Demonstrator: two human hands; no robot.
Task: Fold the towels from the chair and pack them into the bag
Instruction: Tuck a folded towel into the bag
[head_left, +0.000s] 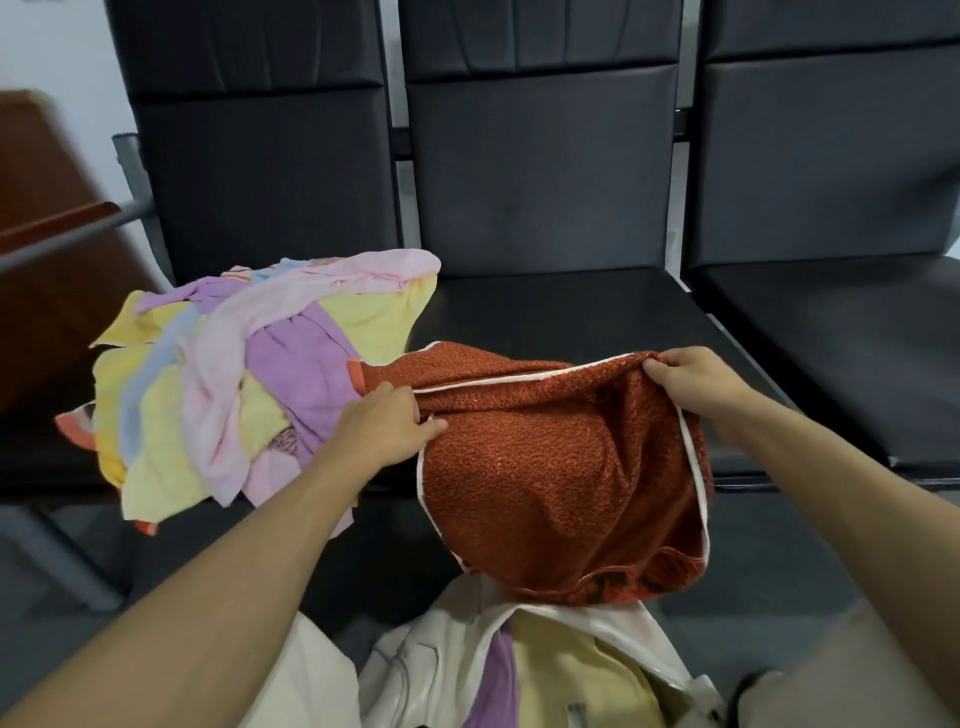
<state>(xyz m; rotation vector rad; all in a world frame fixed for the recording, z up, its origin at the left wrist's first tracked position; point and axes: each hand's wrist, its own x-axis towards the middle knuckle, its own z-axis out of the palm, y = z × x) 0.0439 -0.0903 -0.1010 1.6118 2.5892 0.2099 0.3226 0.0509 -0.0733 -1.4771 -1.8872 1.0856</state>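
Closest to the lens, low between the person's pale-clothed legs, sits a soft white fabric bag (441, 654). Its mouth is open upward, and a folded pale yellow towel (561, 660) and a folded purple towel (496, 675) lie side by side inside it. Just above the bag hangs a rust-red textured towel with white piping (545, 467), stretched between both hands so that its drooping lower edge covers the far part of the bag's rim. The left hand (384, 426) holds the towel at its upper left, where its grip is closed and the thumb and curled fingers pinch the bunched cloth. The right hand (696, 384) does the same at the upper right, pinching the white-piped edge between thumb and fingertips. Both forearms are bare and reach in from the bottom corners. The towel's top edge runs across the front of the middle seat (561, 312) in a row of black padded chairs, and its left end lies on the padding there. On the left seat, touching that end of the red towel, is a loose heap of unfolded pastel towels (234, 374) — yellow, pink, lilac and light blue, with orange corners showing — spilling over the seat's front edge. A grey metal armrest (78, 234) juts out beside the heap, with a brown wooden cabinet (41, 208) behind it at the far left. Grey floor (62, 571) shows beneath the chairs.
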